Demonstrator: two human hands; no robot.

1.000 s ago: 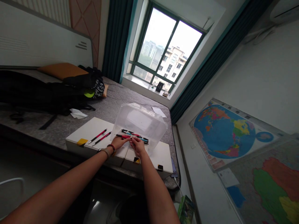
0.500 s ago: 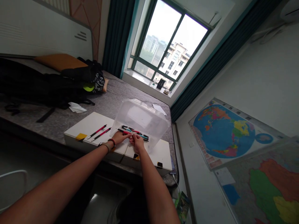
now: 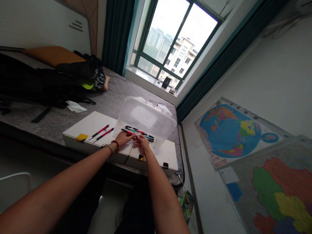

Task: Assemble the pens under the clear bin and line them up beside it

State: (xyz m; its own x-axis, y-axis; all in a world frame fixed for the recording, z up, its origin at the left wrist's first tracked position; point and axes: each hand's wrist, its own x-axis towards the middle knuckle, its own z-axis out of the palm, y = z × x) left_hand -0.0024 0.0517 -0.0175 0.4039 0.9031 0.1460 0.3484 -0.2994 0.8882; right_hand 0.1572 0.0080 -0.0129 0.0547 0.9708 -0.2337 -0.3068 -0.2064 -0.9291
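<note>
"What are the hands holding?"

"The left hand (image 3: 123, 138) has a red pen (image 3: 127, 132) by the left edge of the clear bin (image 3: 146, 114). The right hand (image 3: 142, 142) is bunched narrow near its end; I can't tell whether it grips anything."

"Other pens?"

"Several pens (image 3: 144, 133) in the bin, two pink pens (image 3: 103, 135) towards the white box's (image 3: 85, 124) near edge."

Site: bedroom in a home | Bed: grey-patterned mattress (image 3: 117, 89), rounded corner; pale headboard (image 3: 44, 29) at far left | Window (image 3: 161, 42): green-framed; sill (image 3: 143, 75) with small items (image 3: 166, 82); dark teal curtains (image 3: 117, 39) either side; multi-storey buildings (image 3: 179, 55) outside | Right wall (image 3: 268, 74): world map (image 3: 225, 130), second large map (image 3: 280, 188) beside it
</note>
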